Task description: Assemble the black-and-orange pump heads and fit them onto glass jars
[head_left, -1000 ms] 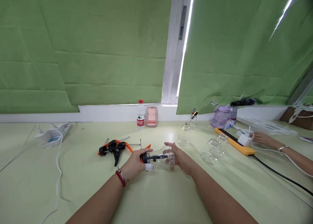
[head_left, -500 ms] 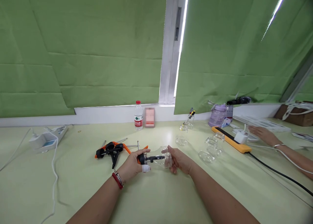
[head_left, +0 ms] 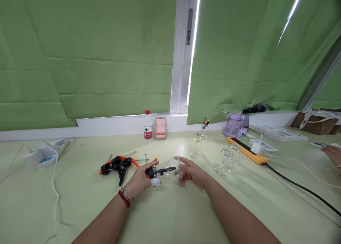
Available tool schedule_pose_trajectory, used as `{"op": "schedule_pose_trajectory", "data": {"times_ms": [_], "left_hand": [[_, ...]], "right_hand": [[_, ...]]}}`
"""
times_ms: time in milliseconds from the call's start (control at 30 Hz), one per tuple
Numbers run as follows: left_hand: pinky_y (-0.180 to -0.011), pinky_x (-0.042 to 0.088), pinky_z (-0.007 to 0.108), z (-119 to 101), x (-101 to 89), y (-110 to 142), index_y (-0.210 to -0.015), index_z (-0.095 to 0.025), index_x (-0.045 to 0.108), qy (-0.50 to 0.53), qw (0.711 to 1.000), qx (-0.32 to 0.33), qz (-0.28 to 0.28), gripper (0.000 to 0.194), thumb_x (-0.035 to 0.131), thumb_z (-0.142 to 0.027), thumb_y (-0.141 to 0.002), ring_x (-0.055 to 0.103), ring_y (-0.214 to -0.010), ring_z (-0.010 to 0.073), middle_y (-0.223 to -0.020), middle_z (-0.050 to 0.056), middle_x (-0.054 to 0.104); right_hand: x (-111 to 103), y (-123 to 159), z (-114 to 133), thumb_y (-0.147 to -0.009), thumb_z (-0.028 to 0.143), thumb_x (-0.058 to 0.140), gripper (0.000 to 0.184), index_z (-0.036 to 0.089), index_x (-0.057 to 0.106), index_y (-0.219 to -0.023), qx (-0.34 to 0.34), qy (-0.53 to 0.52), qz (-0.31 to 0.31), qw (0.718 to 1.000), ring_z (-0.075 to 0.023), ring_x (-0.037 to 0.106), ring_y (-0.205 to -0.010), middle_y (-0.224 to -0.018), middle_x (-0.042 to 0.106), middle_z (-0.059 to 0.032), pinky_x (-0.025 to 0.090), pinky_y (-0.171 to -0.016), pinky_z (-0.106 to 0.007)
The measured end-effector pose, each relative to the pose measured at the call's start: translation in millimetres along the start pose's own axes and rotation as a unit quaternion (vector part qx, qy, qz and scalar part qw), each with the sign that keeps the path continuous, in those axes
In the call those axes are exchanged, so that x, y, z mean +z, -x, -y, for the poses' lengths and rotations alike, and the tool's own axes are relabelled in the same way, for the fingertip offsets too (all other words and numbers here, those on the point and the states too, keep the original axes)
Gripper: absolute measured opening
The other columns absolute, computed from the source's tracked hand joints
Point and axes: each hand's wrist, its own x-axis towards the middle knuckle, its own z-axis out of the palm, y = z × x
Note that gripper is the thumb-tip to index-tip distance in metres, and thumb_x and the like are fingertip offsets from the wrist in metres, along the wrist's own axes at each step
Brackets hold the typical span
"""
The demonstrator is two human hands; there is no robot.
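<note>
The left hand (head_left: 140, 180) pinches the neck of a clear bottle (head_left: 170, 161); the right hand (head_left: 195, 174) has shifted its curled fingers over the base, so both ends are held, beside orange-and-black tools (head_left: 123, 163).

Wears a thick, rounded, dark-red band (head_left: 124, 198) around the left wrist, and just beside it, nearer the left hand (head_left: 139, 182), a slim, shiny, silver-coloured bangle (head_left: 128, 196). Carries a short white wrap (head_left: 155, 182) around one digit of that hand, apparently the thumb. Shows the left forearm (head_left: 105, 219) bare below the band. Leaves the right hand (head_left: 195, 173) and right forearm (head_left: 233, 210) bare, widening steadily from the wrist.
</note>
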Motion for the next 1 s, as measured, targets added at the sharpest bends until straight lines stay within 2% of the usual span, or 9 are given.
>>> {"op": "schedule_pose_trajectory", "data": {"times_ms": [133, 233, 367, 433, 500, 700, 833, 933, 1000], "left_hand": [[-0.066, 0.041, 0.026, 0.6, 0.7, 0.4, -0.125, -0.015, 0.054, -0.031, 0.999, 0.009, 0.000, 0.085, 0.082, -0.029, -0.046, 0.048, -0.065, 0.0128, -0.070, -0.004, 0.051], [-0.064, 0.041, 0.026, 2.3, 0.3, -0.5, -0.124, -0.015, 0.055, -0.028, 1.000, 0.002, 0.008, 0.084, 0.082, -0.030, -0.046, 0.049, -0.065, 0.0132, -0.067, -0.004, 0.051], [-0.062, 0.042, 0.027, 6.1, -1.7, -3.5, -0.124, -0.015, 0.054, -0.008, 1.000, -0.005, 0.002, 0.081, 0.081, -0.030, -0.048, 0.049, -0.060, 0.0124, -0.067, -0.004, 0.052], [-0.062, 0.043, 0.027, 6.6, -2.7, -4.3, -0.125, -0.015, 0.052, 0.000, 1.000, -0.004, 0.000, 0.081, 0.080, -0.029, -0.050, 0.050, -0.058, 0.0121, -0.066, -0.004, 0.053], [-0.062, 0.043, 0.027, 5.7, -3.2, -3.9, -0.127, -0.015, 0.050, 0.008, 1.000, -0.005, 0.007, 0.083, 0.080, -0.029, -0.051, 0.049, -0.058, 0.0121, -0.066, -0.004, 0.053], [-0.062, 0.041, 0.025, 1.3, -1.6, -0.2, -0.124, -0.018, 0.054, -0.025, 1.000, 0.003, 0.007, 0.083, 0.081, -0.030, -0.046, 0.047, -0.063, 0.0123, -0.068, -0.005, 0.049], [-0.061, 0.039, 0.024, 0.9, 0.0, 0.4, -0.124, -0.017, 0.054, -0.025, 1.000, -0.003, 0.011, 0.083, 0.081, -0.028, -0.046, 0.045, -0.061, 0.0111, -0.066, -0.006, 0.046], [-0.061, 0.041, 0.024, 2.6, -0.3, -0.9, -0.123, -0.016, 0.054, -0.011, 1.000, -0.009, 0.013, 0.082, 0.081, -0.026, -0.046, 0.046, -0.061, 0.0109, -0.066, -0.006, 0.047], [-0.061, 0.042, 0.025, 4.6, -1.3, -2.5, -0.124, -0.015, 0.053, 0.003, 1.000, -0.009, 0.012, 0.083, 0.081, -0.026, -0.047, 0.047, -0.060, 0.0109, -0.067, -0.006, 0.049]], "right_hand": [[-0.8, -7.8, -10.9, -0.082, 0.070, 0.032, 0.062, 0.017, 0.048, -0.109, 0.067, 0.039, -0.018, 0.997, -0.0100, 0.050, -0.033, -0.056, 0.062, -0.0009, 0.033, -0.035, -0.018], [-0.4, -9.0, -12.2, -0.081, 0.074, 0.026, 0.067, 0.017, 0.048, -0.108, 0.087, 0.041, -0.016, 0.995, -0.0096, 0.047, -0.031, -0.055, 0.061, -0.0007, 0.035, -0.034, -0.019], [-0.1, -1.7, -3.6, -0.081, 0.067, 0.043, 0.065, 0.022, 0.041, -0.128, 0.046, 0.013, -0.003, 0.999, -0.0150, 0.064, -0.060, -0.094, 0.064, -0.0094, 0.048, -0.046, -0.025], [-0.2, 2.9, 1.2, -0.078, 0.054, 0.060, 0.069, 0.031, 0.031, -0.137, -0.005, -0.002, 0.008, 1.000, -0.0173, 0.064, -0.083, -0.123, 0.052, -0.0110, 0.053, -0.060, -0.029], [-0.1, 5.7, 4.1, -0.074, 0.042, 0.070, 0.077, 0.036, 0.028, -0.139, -0.034, -0.006, 0.022, 0.999, -0.0179, 0.063, -0.091, -0.132, 0.042, -0.0096, 0.053, -0.068, -0.031], [-0.2, -0.4, -2.3, -0.081, 0.056, 0.055, 0.060, 0.024, 0.040, -0.130, 0.009, -0.011, 0.031, 0.999, -0.0133, 0.062, -0.053, -0.085, 0.062, -0.0042, 0.047, -0.048, -0.025], [-1.6, -7.1, -11.3, -0.083, 0.069, 0.035, 0.065, 0.017, 0.044, -0.122, 0.057, 0.012, 0.003, 0.998, -0.0115, 0.054, -0.040, -0.066, 0.063, -0.0031, 0.040, -0.037, -0.021], [-2.4, -5.9, -10.9, -0.082, 0.070, 0.034, 0.070, 0.017, 0.041, -0.127, 0.069, 0.015, 0.007, 0.997, -0.0133, 0.057, -0.044, -0.071, 0.064, -0.0051, 0.044, -0.039, -0.024], [-2.6, -2.0, -6.2, -0.082, 0.064, 0.045, 0.067, 0.021, 0.038, -0.132, 0.036, 0.006, 0.016, 0.999, -0.0154, 0.063, -0.061, -0.092, 0.065, -0.0094, 0.049, -0.048, -0.026]]}}
